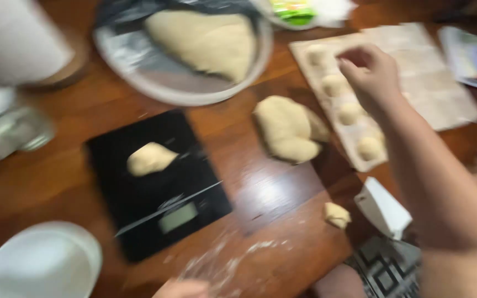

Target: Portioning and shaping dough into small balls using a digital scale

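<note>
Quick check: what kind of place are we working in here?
Likely a home kitchen or dining table: a wooden table holds a black kitchen scale with a dough piece, a bowl of dough, and a board of dough balls.

Dark red-brown wooden table (pixel 249 187) fills most of view, surface glossy w/ bright light reflection near centre. Flour dusting along near edge. Patterned black-and-white fabric (pixel 385 270) at bottom right, below table edge. Whole view motion-blurred; no walls, windows or floor discernible. Lighting warm, even, from overhead.
</note>
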